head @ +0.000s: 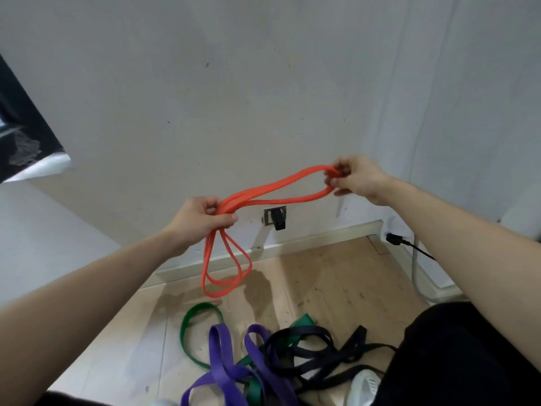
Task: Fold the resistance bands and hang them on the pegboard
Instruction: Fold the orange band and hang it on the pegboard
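Observation:
An orange resistance band (272, 190) is stretched in the air between both hands, doubled into several strands. My left hand (202, 219) grips the bunched strands at the middle, and two loops hang below it toward the floor. My right hand (355, 178) pinches the band's far loop end, higher and to the right. On the wooden floor below lie a green band (187, 332), a purple band (222, 364) and a black band (307, 353), tangled together. No pegboard is in view.
A grey wall (263, 83) faces me, with a wall socket (275, 218) and white skirting board (307, 241) low down. A black plug and cable (395, 240) sit at the right. A white shoe (364, 388) and a black-clothed leg (468, 361) are at lower right.

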Motion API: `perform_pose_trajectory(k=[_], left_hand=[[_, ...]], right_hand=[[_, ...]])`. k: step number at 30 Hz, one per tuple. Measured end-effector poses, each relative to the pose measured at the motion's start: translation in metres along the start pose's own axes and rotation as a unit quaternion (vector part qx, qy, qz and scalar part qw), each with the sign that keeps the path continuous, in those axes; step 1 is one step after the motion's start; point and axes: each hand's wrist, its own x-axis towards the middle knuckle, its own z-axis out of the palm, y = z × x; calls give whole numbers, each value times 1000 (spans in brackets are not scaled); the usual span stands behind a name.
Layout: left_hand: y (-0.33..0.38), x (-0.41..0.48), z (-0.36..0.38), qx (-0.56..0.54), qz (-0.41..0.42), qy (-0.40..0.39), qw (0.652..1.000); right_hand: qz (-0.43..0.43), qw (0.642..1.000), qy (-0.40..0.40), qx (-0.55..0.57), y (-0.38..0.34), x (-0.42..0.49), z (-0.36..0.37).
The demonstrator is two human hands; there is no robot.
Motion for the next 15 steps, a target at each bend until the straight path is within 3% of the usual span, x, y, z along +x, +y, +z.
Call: perform_pose_trajectory(k=[2, 5, 7, 12, 15], left_hand=[[8, 1, -4, -5, 15, 16, 1000], [20, 1, -8, 3, 36, 10, 999], [28, -2, -6, 30, 45, -5, 999], [36, -10, 0, 83, 53, -44, 994], [39, -13, 1, 66, 68, -43, 995]], right_hand=[[57, 990, -94, -91, 18, -2, 1], [105, 933, -231, -255, 27, -9, 17], [103, 905, -278, -305, 18, -13, 33], [-21, 959, -240, -149, -31, -23, 81], [-98, 962, -227, -111, -52, -32, 109]])
